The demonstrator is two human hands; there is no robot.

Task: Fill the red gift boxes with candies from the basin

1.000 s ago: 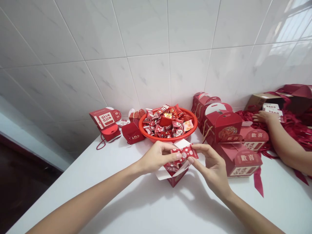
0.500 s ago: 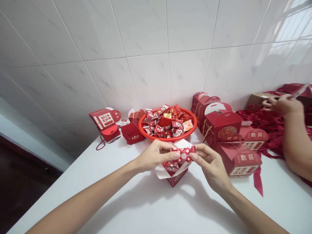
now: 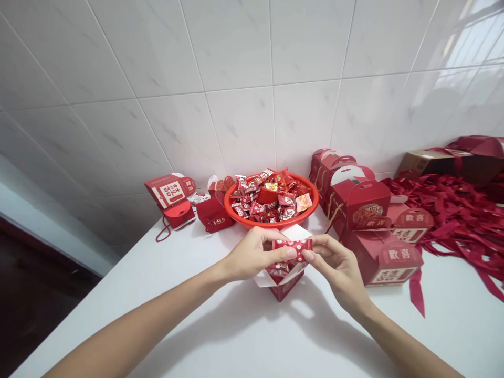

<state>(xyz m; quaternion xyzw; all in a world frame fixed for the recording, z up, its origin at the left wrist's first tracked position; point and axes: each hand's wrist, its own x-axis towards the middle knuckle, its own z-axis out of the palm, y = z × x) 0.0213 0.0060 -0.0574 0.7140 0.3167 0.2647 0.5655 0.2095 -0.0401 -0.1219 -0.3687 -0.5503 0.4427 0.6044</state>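
Note:
Between both hands is a red wrapped candy [image 3: 293, 249] with white dots, pinched at its two ends. My left hand [image 3: 254, 254] grips its left side with thumb and fingers closed. On its right side the fingertips of my right hand [image 3: 334, 262] are closed too. Just beneath the hands stands a small red gift box [image 3: 289, 287], its white-lined flaps open and wrapped candies [image 3: 279, 270] inside. My hands cover part of that box. Behind it a red plastic basin [image 3: 315, 207] holds a heap of wrapped candies [image 3: 271, 197].
Several red gift boxes [image 3: 381, 257] with handles stand to the right. Smaller red boxes [image 3: 214, 214] and a box with a cord [image 3: 171, 197] are at the left. Dark red ribbons [image 3: 452, 215] and a cardboard box [image 3: 421, 161] lie far right. A tiled wall [image 3: 236, 126] borders the white table [image 3: 189, 336].
The candy has turned and shifted slightly left in my fingers. Another person's hand and forearm at the far right have left the view.

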